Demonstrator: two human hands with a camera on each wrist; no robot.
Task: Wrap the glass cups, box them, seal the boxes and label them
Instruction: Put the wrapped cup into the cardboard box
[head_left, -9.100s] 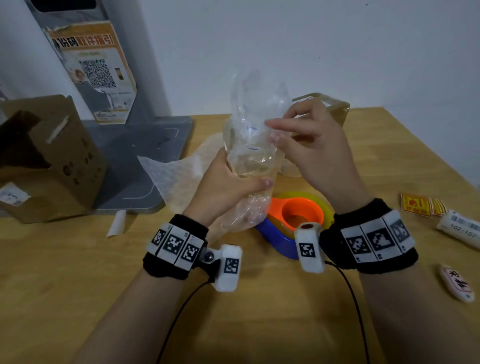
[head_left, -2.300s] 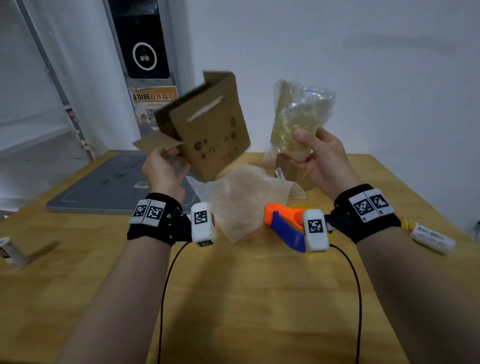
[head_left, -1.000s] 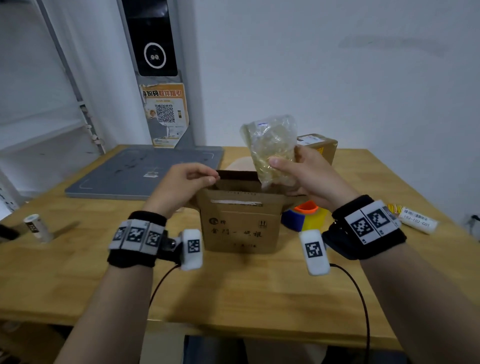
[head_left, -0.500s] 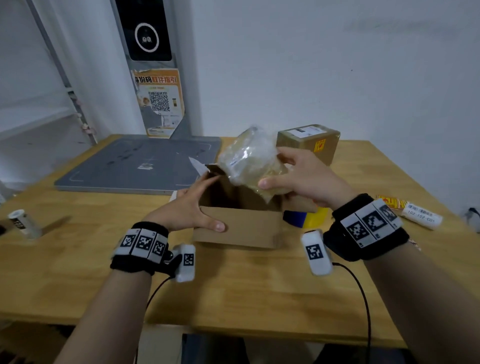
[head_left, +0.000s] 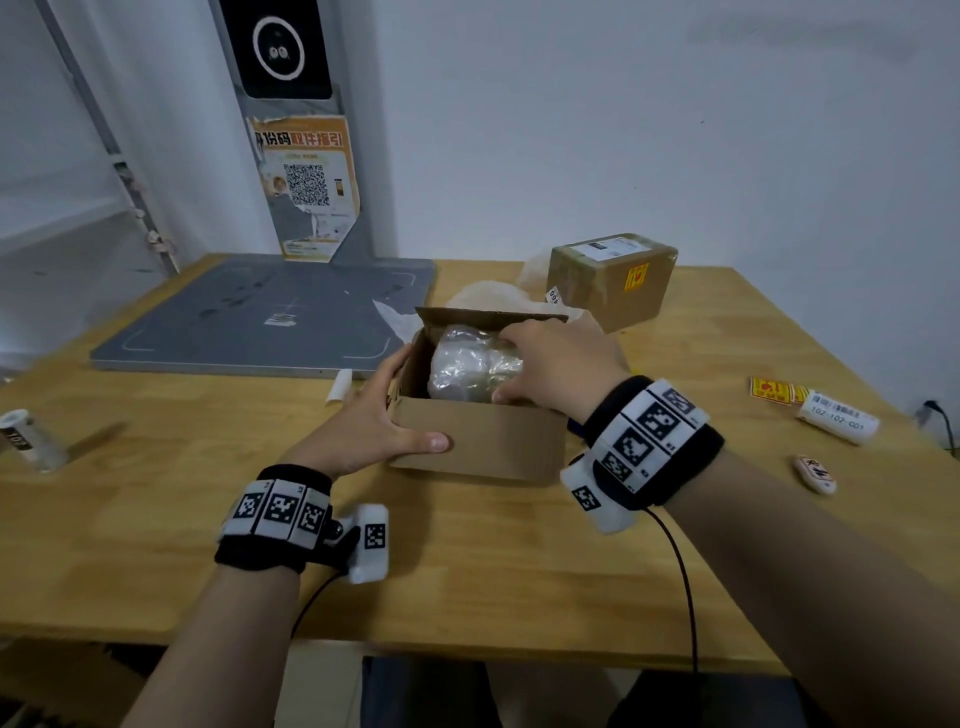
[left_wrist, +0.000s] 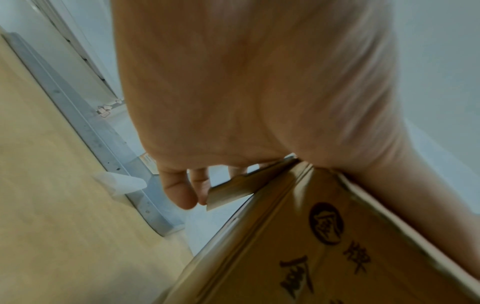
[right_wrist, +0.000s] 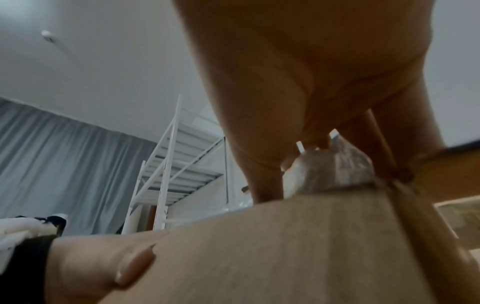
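An open brown cardboard box (head_left: 478, 441) stands in the middle of the wooden table (head_left: 156, 519). Inside it lies the cup wrapped in clear plastic (head_left: 467, 366), on its side. My right hand (head_left: 550, 364) reaches down into the box, its fingers curled over the wrapped cup (right_wrist: 330, 170). My left hand (head_left: 384, 415) clasps the box's near left corner, thumb along the front wall and fingers along the left side by a folded-out flap (left_wrist: 233, 189). The box's far flap stands up behind the cup.
A sealed, labelled box (head_left: 613, 286) sits at the back right, with foam sheets (head_left: 493, 296) beside it. A grey platform (head_left: 270, 317) and a kiosk post (head_left: 304, 187) fill the back left. Stickers (head_left: 774, 389), a label roll (head_left: 839, 418) and a small white object (head_left: 815, 474) lie right; another roll (head_left: 31, 439) left.
My right hand has lowered the wrapped cup from above the opening down into the box. My left hand stays on the box's near left corner.
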